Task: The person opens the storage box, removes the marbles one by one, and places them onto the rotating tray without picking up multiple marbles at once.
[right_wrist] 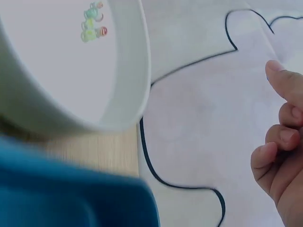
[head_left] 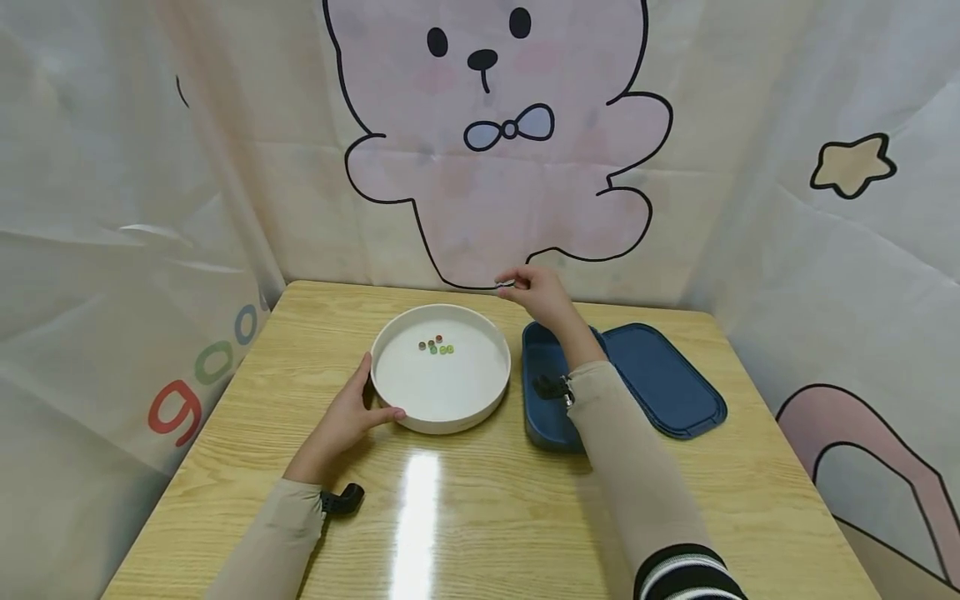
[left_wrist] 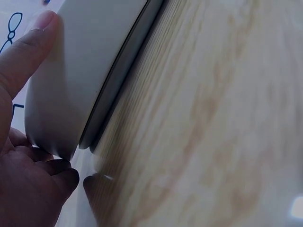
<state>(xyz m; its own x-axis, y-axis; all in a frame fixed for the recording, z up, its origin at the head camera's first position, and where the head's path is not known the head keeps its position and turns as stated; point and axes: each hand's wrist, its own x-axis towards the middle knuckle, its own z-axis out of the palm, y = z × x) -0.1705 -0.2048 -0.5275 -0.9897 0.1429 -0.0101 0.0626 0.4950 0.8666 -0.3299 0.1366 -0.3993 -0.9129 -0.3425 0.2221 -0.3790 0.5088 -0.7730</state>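
A round white tray (head_left: 442, 387) with a low wall stands on the table. Several small coloured beads (head_left: 435, 345) lie inside it toward the back; the right wrist view shows beads (right_wrist: 90, 26) too. My left hand (head_left: 347, 423) holds the tray at its left side, thumb at the front wall and fingers along the side. In the left wrist view the thumb (left_wrist: 28, 54) touches the outer wall. Raised beyond the tray near the backdrop, my right hand (head_left: 536, 293) pinches a tiny pale object, probably a bead, between thumb and index finger; its kind is hard to make out.
A dark blue box (head_left: 542, 417) stands right of the tray, beneath my right forearm. Its blue lid (head_left: 667, 379) lies beside it, farther right. A printed cloth backdrop (head_left: 300, 208) rises behind the wooden table (head_left: 480, 517). Dark wrist cameras sit on both sleeves.
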